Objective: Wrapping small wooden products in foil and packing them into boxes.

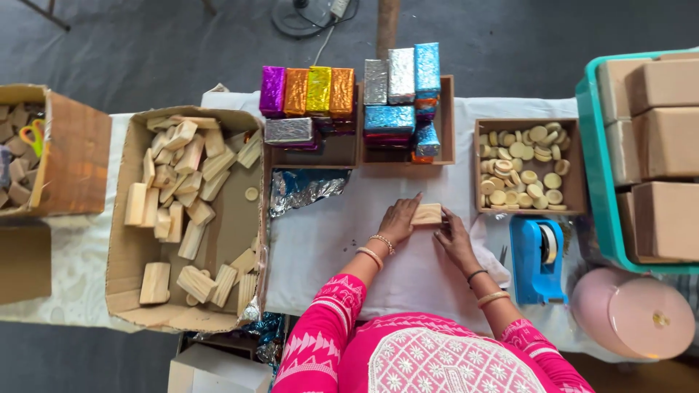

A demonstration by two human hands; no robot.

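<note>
Under both hands, wooden block ends hidden.

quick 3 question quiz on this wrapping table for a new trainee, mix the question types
1. True or false: both hands, left and right, touch the small pale wooden block.
2. What fills the small square wooden tray beside the blue tape dispenser?
A. round pale wooden discs
B. scissors
C. foil rolls
3. Which side of the person holds the large cardboard box of loose wooden blocks?

Key: 1 true; 2 A; 3 left.
</note>
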